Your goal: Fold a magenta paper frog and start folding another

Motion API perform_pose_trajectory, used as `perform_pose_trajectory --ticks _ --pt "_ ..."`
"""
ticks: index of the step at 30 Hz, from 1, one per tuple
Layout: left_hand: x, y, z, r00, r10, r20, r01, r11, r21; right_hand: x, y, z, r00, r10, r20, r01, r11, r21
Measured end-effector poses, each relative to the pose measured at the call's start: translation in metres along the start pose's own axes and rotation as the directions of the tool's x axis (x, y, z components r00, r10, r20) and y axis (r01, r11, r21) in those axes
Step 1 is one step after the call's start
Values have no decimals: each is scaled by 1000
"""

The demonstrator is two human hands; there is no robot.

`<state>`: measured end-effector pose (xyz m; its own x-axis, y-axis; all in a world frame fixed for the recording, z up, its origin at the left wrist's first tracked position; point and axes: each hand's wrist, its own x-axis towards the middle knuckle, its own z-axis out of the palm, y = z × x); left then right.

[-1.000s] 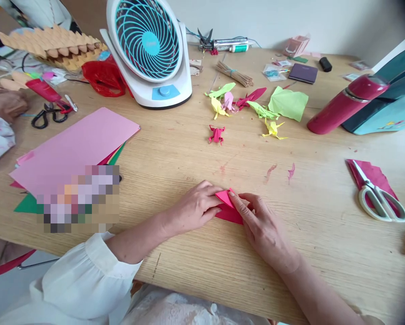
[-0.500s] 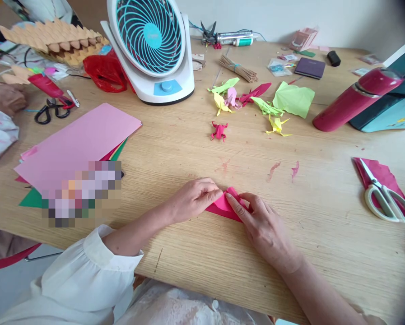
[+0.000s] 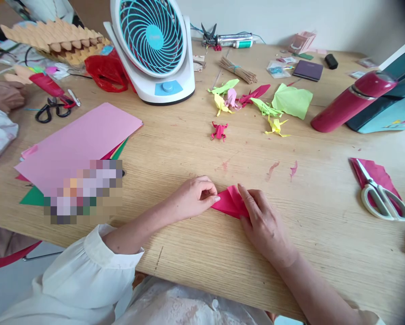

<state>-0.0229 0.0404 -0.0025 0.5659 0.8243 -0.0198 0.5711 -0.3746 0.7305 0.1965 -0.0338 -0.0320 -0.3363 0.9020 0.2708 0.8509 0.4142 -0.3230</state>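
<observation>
A folded piece of bright pink-red paper (image 3: 230,202) lies on the wooden table near its front edge, between my two hands. My left hand (image 3: 199,196) pinches the paper's left corner between thumb and fingertips. Over the right end rests my right hand (image 3: 263,221), its fingers gripping the paper and hiding that side. Beyond them sits a small red origami frog (image 3: 219,131). Farther back are a yellow origami figure (image 3: 276,126) and several other folded shapes in green, pink, red and yellow.
White-handled scissors (image 3: 381,194) lie on red paper at the right. A red thermos (image 3: 353,101) stands behind them. Coloured paper sheets (image 3: 83,140) are stacked at the left, below black-handled scissors (image 3: 49,110). A white fan (image 3: 155,54) stands at the back. Another person's hand (image 3: 6,95) shows far left.
My left thumb has slid left and down to the paper's corner. My right index finger has shifted to the upper right edge, so more of the paper's top shows.
</observation>
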Motion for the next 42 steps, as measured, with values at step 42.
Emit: perform_pose_trajectory --ticks 42 --pt "-5 6 2 987 75 -142 -103 975 -199 11 2 -13 971 198 133 -232 657 717"
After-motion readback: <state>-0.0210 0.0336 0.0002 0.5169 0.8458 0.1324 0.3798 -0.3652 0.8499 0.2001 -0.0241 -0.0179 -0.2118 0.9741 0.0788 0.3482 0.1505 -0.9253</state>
